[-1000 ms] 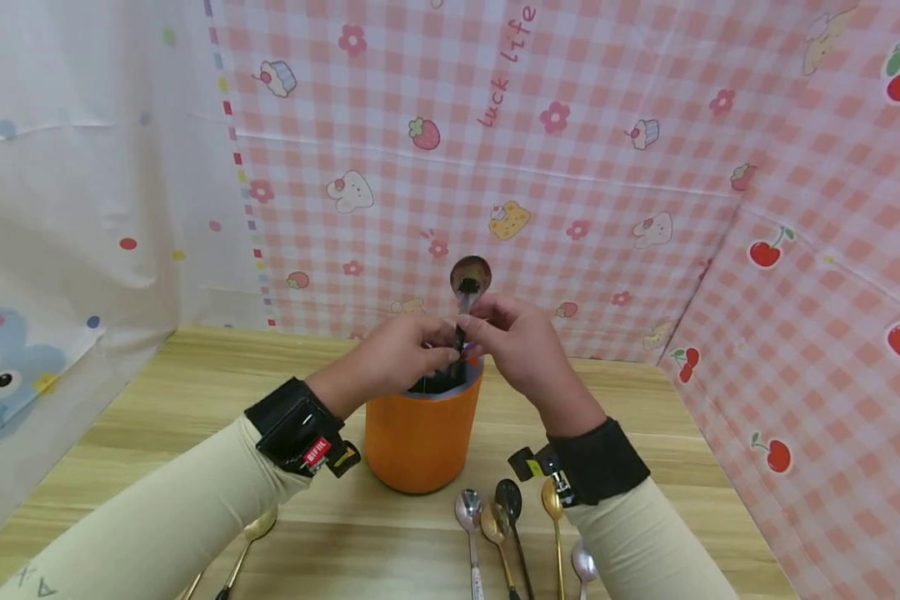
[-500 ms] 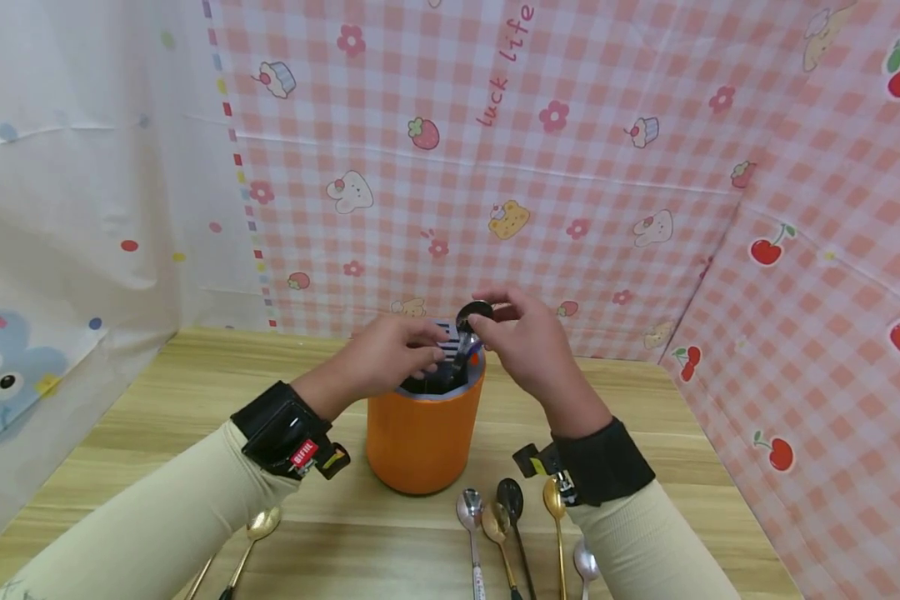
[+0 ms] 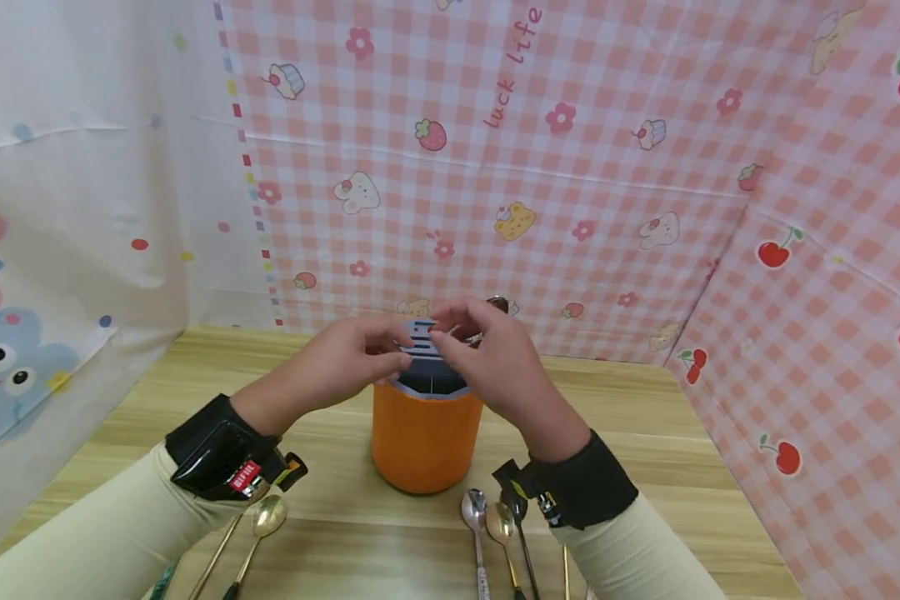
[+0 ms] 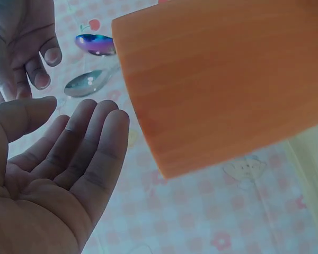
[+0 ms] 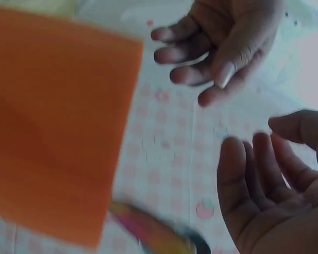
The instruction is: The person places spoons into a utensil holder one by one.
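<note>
An orange utensil holder (image 3: pixel 427 442) with a grey slotted insert (image 3: pixel 423 350) stands upright on the table. My left hand (image 3: pixel 337 362) hovers at the left of its rim; in the left wrist view its fingers are loosely extended around nothing. Above the right of the rim, my right hand (image 3: pixel 487 358) is likewise unoccupied, fingers relaxed and slightly bent. It covers part of the rim in the head view. A spoon (image 3: pixel 498 303) shows behind it. In the left wrist view, a rainbow-tinted spoon (image 4: pixel 96 44) and a silver spoon (image 4: pixel 87 83) stick out past the holder's rim.
Right of centre on the table lie a silver spoon (image 3: pixel 474 508), a gold spoon (image 3: pixel 501 525) and a black spoon (image 3: pixel 521 533), with a gold handle (image 3: pixel 566 575) by my sleeve. Another gold spoon (image 3: pixel 268 517) lies at the left. Patterned cloth (image 3: pixel 457 167) hangs behind.
Both hands were at a dark spoon over the holder; my left let go first, then my right. My left hand has drawn leftward, and my right has shifted slightly left over the rim.
</note>
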A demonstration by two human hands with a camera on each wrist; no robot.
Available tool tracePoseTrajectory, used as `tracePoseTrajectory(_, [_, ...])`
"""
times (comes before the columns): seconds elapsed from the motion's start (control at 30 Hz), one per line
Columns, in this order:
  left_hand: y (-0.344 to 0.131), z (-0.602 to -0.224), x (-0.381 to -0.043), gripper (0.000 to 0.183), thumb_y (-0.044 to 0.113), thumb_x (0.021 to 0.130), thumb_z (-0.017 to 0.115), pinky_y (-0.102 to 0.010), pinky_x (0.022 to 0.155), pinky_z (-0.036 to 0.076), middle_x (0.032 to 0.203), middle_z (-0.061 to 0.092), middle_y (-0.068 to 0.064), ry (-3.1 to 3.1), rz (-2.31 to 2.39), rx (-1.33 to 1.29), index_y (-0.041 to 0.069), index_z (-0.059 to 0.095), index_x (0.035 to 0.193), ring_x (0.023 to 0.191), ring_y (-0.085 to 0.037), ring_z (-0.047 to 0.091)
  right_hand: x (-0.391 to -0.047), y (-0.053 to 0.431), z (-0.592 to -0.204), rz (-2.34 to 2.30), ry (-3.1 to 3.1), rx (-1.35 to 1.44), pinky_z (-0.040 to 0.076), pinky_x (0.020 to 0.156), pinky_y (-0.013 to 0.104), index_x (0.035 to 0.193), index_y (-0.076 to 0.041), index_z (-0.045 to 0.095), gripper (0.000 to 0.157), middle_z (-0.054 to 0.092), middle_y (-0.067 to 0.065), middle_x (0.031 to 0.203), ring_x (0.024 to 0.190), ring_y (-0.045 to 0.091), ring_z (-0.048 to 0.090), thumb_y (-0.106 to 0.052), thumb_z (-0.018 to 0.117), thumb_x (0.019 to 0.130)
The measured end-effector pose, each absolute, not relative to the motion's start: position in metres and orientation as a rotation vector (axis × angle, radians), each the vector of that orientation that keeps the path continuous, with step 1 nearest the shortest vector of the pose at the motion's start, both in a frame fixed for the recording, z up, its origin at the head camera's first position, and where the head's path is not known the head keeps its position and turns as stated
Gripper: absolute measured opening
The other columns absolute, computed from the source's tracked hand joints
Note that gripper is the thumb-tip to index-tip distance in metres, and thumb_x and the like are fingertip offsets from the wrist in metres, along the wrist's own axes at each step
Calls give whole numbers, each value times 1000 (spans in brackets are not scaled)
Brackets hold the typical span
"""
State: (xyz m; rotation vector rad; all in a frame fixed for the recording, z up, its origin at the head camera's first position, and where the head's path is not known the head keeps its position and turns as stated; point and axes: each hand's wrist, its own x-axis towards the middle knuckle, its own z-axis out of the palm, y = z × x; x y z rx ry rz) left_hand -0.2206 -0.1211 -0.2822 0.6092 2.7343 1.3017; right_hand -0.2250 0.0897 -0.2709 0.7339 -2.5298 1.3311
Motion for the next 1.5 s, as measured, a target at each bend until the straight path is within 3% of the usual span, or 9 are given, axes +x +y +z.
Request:
tracePoseTrajectory(0.3, [-159,-324,-189,20,21,95,63,-35,64,53,89,69,-5,2699,1233,517,7,66,110,73,-19,62,-207,47,-295,1416,-2674,1008,52,68,30,109,-19,66,15,67,-3,93,82,11,61,-22,66,95])
tracePoseTrajectory(0.67, [-203,-378,-147,28,27,93,67,-37,62,50,91,68,-3,2656,1102,298,8,65,114,75,-17,61,-198,-8,-371,1369,-2843,1180,47,56,20,96,-20,67,5,65,-12,83,69,3,57,-21,67,92])
tracePoseTrajectory(1.13, [-230,-433,-113,22,19,82,76,-38,61,48,75,62,-1,2813,823,83,6,64,95,66,-16,55,-180,-51,-447,1257,-3023,1314,43,56,16,83,-21,67,6,60,-15,70,62,-1,52,-20,70,87])
tracePoseTrajectory(1.37, [-236,-446,-102,25,19,78,79,-38,62,49,68,59,2,2804,763,11,5,66,94,62,-14,53,-173,-67,-464,1063,-3101,1323,41,58,14,80,-23,69,9,59,-18,68,61,-1,50,-26,71,88])
tracePoseTrajectory(1.5, [-238,-453,-98,22,18,77,79,-37,64,48,64,57,5,2808,758,26,9,61,85,62,-13,51,-171,-73,-470,986,-3118,1313,41,59,13,80,-24,70,10,59,-18,70,62,-2,50,-29,70,89])
